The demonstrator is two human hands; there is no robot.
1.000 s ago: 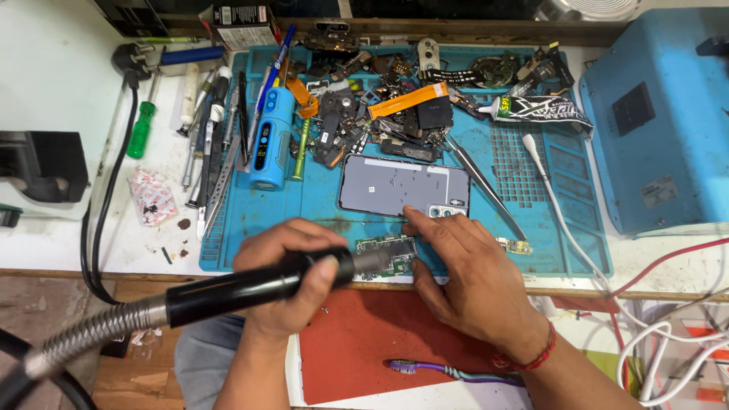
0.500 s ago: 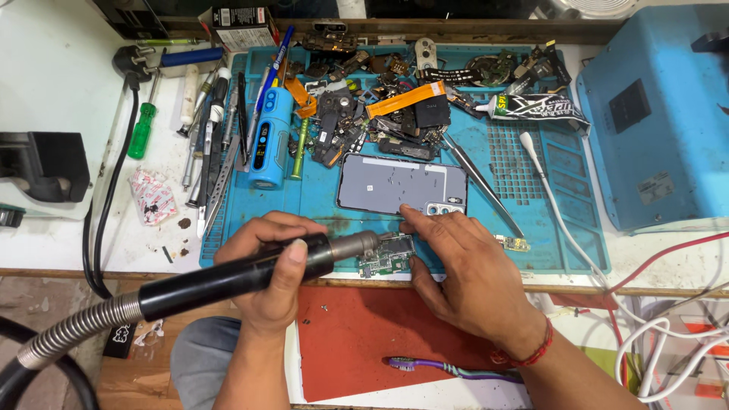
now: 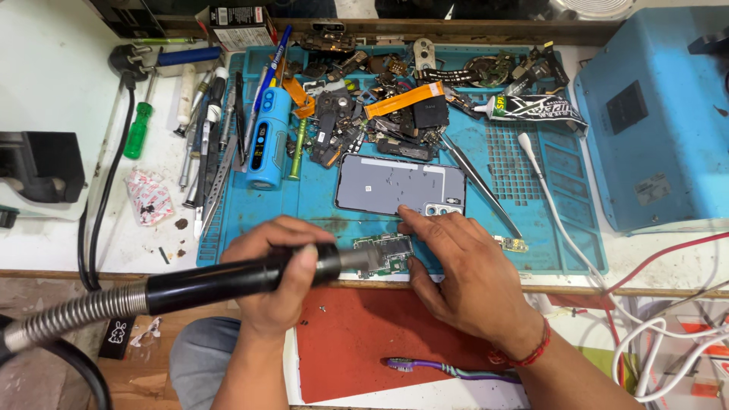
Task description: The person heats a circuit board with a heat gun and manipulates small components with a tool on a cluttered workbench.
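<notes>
L hand [image 3: 277, 285] has its grip wrapped tight round a black hot-air wand [image 3: 228, 279], thumb on top, metal nozzle pointing R onto a small green circuit board [image 3: 386, 255]. The wand's ribbed metal hose [image 3: 72, 315] runs off to the lower L. The board lies at the front edge of the blue mat [image 3: 326, 201], just beside the bench edge. R hand [image 3: 463, 273] lies flat, fingers spread, grip holding nothing; index tip presses by the board's far R corner and the thumb side touches the board's R edge. Just behind the board, w/ R fingertips overlapping its near edge, lies a grey phone back [image 3: 400, 184], camera cutout at its near R corner. Tweezers [image 3: 474, 181] lie diagonal just R of the phone. Far half of the mat is heaped w/ phone parts, incl. an orange flex strip [image 3: 402, 99] and a glue tube [image 3: 535, 107]. A blue cylinder tool [image 3: 267, 139] stands L of the phone on the mat; a green screwdriver [image 3: 137, 129] lies well L on the white bench [image 3: 53, 76]. A blue machine [image 3: 661, 114] sits at far R. Below the bench edge, a red pad [image 3: 364, 342] w/ a purple toothbrush [image 3: 448, 370] on its near edge.
</notes>
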